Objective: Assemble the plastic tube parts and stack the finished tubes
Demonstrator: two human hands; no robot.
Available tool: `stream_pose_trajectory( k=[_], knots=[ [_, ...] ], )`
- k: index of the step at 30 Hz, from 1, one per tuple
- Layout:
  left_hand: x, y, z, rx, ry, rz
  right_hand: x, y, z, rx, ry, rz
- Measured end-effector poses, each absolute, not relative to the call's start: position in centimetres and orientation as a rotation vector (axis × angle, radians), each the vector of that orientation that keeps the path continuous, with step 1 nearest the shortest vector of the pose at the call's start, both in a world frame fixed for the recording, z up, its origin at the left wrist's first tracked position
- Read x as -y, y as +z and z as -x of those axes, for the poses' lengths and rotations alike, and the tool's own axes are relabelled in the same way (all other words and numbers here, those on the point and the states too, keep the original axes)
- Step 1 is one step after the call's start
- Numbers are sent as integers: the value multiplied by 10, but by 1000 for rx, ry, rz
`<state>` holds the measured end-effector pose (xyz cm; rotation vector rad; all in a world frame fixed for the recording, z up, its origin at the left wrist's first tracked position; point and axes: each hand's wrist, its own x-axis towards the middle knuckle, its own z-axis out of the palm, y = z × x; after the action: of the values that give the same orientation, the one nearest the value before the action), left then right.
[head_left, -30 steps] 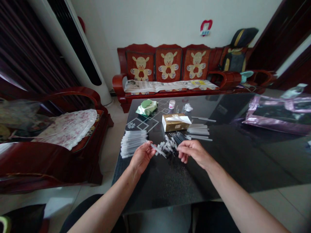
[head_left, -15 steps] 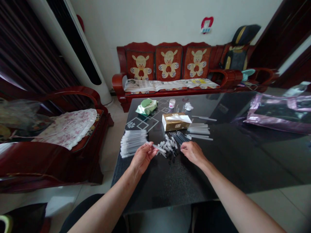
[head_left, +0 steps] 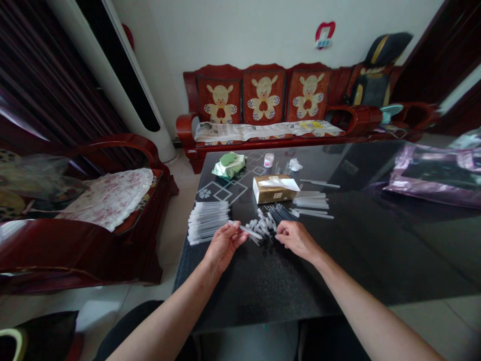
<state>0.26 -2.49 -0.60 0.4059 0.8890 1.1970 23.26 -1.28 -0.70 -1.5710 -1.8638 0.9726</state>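
Observation:
My left hand [head_left: 224,243] pinches a clear plastic pen tube [head_left: 248,230] that points right, over the black glass table [head_left: 300,281]. Fingers closed, my right hand [head_left: 296,237] reaches down into a small heap of white caps [head_left: 262,227] and small black parts [head_left: 267,243]; what it grips is hidden. Dark thin refills [head_left: 278,212] lie just beyond that heap. A neat stack of finished clear tubes [head_left: 208,221] lies left of my left hand. More loose clear tubes [head_left: 311,202] lie beyond my right hand.
A brown tissue box [head_left: 274,189], a green wet-wipe pack [head_left: 229,165], a small white jar [head_left: 268,160] and crumpled paper [head_left: 295,164] sit farther back. A pink plastic bag [head_left: 436,175] lies at the table's right. Red wooden sofas stand behind and to the left.
My right hand dropped from a raised pinch down to the heap of small parts. The left hand stayed put with its tube. The camera shifted slightly.

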Motion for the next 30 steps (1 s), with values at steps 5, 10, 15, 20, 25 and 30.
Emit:
stream_pose_trajectory(
  k=[5,10,15,20,25,30],
  knots=[
    [26,-8,-6,-897,1215,-450,20,7,-229,1271,1619,1140],
    [29,-4,-9,-900,1244,-459,27,15,-222,1136,1758,993],
    [29,-4,-8,-891,1290,-452,27,13,-219,1104,1797,950],
    [28,-5,-8,-872,1298,-462,26,10,-219,1079,1777,972],
    [29,-4,-10,-862,1282,-486,26,10,-217,1042,1788,968],
    [31,-9,-11,-850,1273,-528,24,9,-218,1027,1781,976]
  ],
)
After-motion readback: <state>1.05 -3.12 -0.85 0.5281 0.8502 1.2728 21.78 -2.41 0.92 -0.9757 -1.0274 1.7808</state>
